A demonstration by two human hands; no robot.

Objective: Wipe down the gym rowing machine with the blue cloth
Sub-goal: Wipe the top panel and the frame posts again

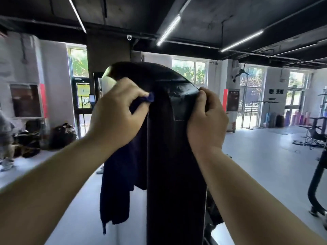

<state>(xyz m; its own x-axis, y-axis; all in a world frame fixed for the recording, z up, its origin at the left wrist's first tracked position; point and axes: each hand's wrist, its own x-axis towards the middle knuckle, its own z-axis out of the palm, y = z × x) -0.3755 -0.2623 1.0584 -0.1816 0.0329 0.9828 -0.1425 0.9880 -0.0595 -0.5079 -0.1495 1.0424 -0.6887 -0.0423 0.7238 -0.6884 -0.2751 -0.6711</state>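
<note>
The rowing machine's tall black housing [175,156] rises in the centre, with a rounded top and a glossy panel near its upper right. My left hand [118,110] grips the dark blue cloth [120,183] against the housing's upper left side; most of the cloth hangs down along that side. My right hand [207,121] curls over the right edge of the housing near the glossy panel, thumb on the front.
Pale gym floor spreads left and right. Bags [62,137] and a person's legs [6,152] are at far left. A black machine frame [316,188] stands at right, with rolled mats [297,117] by the far windows.
</note>
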